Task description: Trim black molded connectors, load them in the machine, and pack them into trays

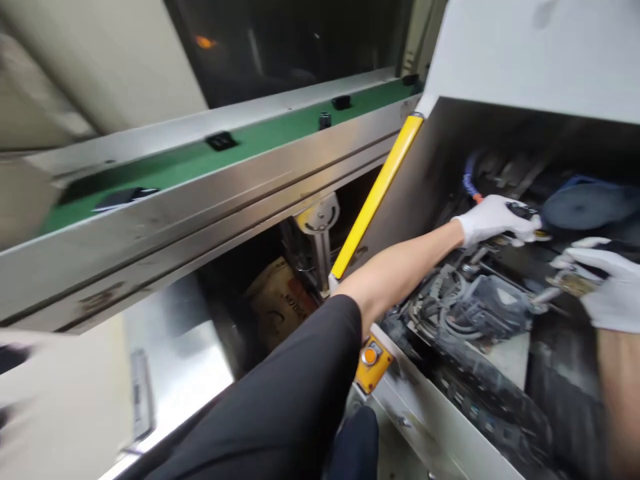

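Observation:
My left hand (500,220), in a white glove, reaches into the open machine at the right. Its fingers are wrapped round a small black part (521,211). Near the right edge my right hand (607,277), also gloved in white, has its fingers bent around a dark object whose shape I cannot make out. A brownish metal piece (575,283) shows just below those fingers. Between and behind the hands lies a round dark grey disc (587,205). Below my left hand are hoses and a grey motor-like block (497,303).
A green conveyor belt (280,135) carrying several black parts crosses the upper left. A yellow bar (379,193) edges the machine opening, with an orange button box (373,363) below. A brown sack (280,303) lies under the conveyor.

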### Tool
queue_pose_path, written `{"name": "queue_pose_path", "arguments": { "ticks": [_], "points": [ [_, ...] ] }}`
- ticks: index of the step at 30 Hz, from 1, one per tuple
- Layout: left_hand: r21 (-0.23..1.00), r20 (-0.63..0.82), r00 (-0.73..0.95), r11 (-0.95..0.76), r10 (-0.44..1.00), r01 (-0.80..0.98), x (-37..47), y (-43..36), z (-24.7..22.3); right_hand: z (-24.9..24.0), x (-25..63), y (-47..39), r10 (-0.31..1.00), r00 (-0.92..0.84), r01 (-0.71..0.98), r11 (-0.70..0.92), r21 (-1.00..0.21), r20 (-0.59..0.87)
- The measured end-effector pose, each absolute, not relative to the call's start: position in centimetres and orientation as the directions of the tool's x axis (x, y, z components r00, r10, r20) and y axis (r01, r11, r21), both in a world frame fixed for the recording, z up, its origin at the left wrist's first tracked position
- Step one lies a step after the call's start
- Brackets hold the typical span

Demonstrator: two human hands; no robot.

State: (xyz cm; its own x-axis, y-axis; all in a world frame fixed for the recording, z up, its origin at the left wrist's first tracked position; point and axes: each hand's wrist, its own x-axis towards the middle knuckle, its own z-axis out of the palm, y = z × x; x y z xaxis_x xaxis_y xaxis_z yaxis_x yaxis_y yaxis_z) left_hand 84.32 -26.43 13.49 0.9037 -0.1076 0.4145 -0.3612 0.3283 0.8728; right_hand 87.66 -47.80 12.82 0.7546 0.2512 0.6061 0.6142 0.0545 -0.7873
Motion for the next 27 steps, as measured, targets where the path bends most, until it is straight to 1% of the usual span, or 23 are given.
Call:
{"name": "queue_pose_path", "arguments": {
  "ticks": [2, 4, 6, 8, 10, 14, 18, 20, 23, 25, 27],
  "points": [
    [0.884, 0.441, 0.887, 0.237, -0.137, -0.403, 83.5, -26.4, 13.7, 13.5, 87.0, -47.7, 0.289, 0.802, 0.534, 0.046, -0.844, 0.523],
    [0.894, 0.441, 0.883, 0.161, -0.161, -0.417, 83.2, -26.2, 13.8, 14.2, 86.3, -47.6, 0.317, 0.861, 0.411, 0.030, -0.911, 0.399],
    [0.899, 0.431, 0.895, 0.144, -0.115, -0.414, 83.4, -26.3, 13.7, 14.5, 86.0, -47.4, 0.317, 0.895, 0.314, 0.058, -0.948, 0.315],
    [0.893, 0.428, 0.904, 0.166, -0.021, -0.419, 83.7, -26.5, 13.5, 14.4, 86.1, -47.3, 0.312, 0.900, 0.289, 0.098, -0.952, 0.305],
    [0.888, 0.430, 0.902, 0.170, 0.028, -0.428, 83.7, -26.8, 13.3, 14.2, 86.2, -47.3, 0.319, 0.895, 0.290, 0.114, -0.950, 0.311],
    [0.897, 0.433, 0.901, 0.093, 0.002, -0.431, 83.5, -27.0, 13.4, 13.7, 86.2, -47.1, 0.341, 0.883, 0.293, 0.138, -0.946, 0.323],
    [0.895, 0.436, 0.900, 0.103, 0.009, -0.434, 83.4, -26.7, 13.8, 13.5, 86.3, -46.8, 0.249, 0.895, 0.316, 0.229, -0.920, 0.370],
    [0.903, 0.425, 0.905, 0.081, -0.031, -0.422, 83.3, -26.6, 14.1, 13.8, 86.3, -46.8, 0.279, 0.889, 0.317, 0.198, -0.928, 0.363],
    [0.904, 0.428, 0.901, 0.047, -0.077, -0.425, 83.2, -26.6, 14.4, 14.4, 86.2, -46.8, 0.362, 0.874, 0.318, 0.082, -0.945, 0.325],
    [0.904, 0.426, 0.904, 0.051, -0.043, -0.424, 83.1, -26.7, 14.4, 14.8, 86.1, -46.7, 0.366, 0.878, 0.316, 0.040, -0.948, 0.308],
    [0.906, 0.421, 0.907, 0.053, -0.007, -0.420, 83.1, -26.8, 14.4, 15.0, 85.9, -46.7, 0.357, 0.883, 0.315, 0.033, -0.949, 0.305]
  ]
}}
